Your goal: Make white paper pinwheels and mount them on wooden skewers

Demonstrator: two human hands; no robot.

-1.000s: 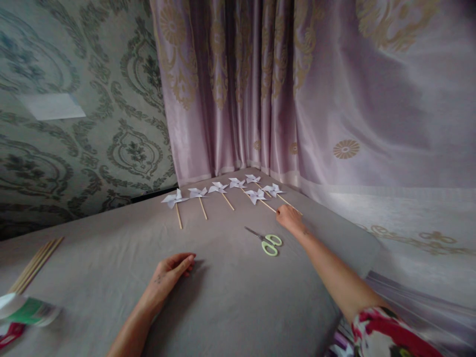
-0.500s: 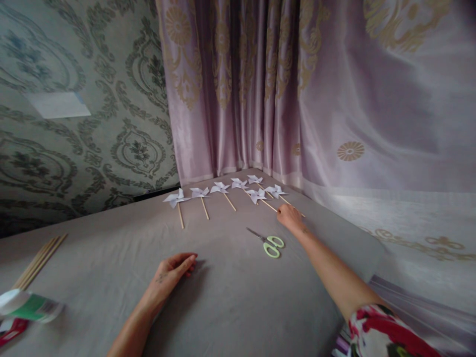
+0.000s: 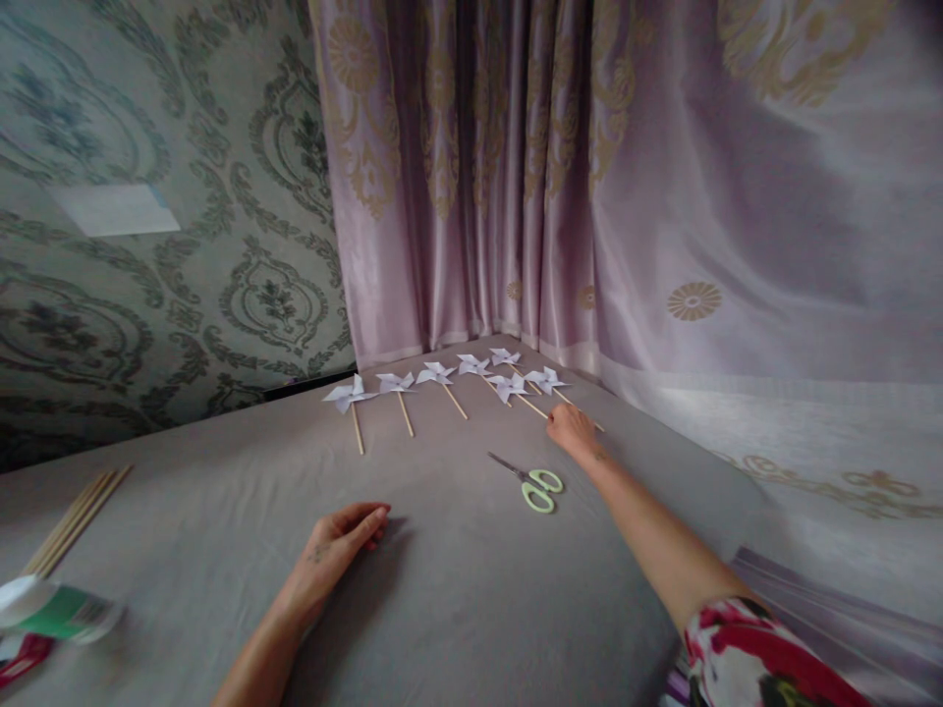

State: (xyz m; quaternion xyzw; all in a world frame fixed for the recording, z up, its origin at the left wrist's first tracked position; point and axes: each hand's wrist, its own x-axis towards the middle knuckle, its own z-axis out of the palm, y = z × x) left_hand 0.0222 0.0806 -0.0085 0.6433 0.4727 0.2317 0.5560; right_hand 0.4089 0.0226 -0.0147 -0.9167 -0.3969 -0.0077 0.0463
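Observation:
Several white paper pinwheels (image 3: 434,373) on thin wooden sticks lie in a row at the far end of a grey cloth surface (image 3: 457,589). My right hand (image 3: 573,430) reaches out to the near end of a pinwheel stick (image 3: 531,406), fingers curled and pinched on it. My left hand (image 3: 340,538) rests palm down on the cloth, fingers loosely together, holding nothing. Green-handled scissors (image 3: 531,481) lie just to the near left of my right hand.
A bundle of bare wooden sticks (image 3: 74,518) lies at the left edge. A green and white glue bottle (image 3: 55,611) lies on its side at the lower left, with something red (image 3: 19,660) beneath it. Pink curtains (image 3: 589,196) and patterned wallpaper (image 3: 147,245) close off the far side.
The view shifted slightly. Both hands stay almost where they were, the right one still at the stick's end.

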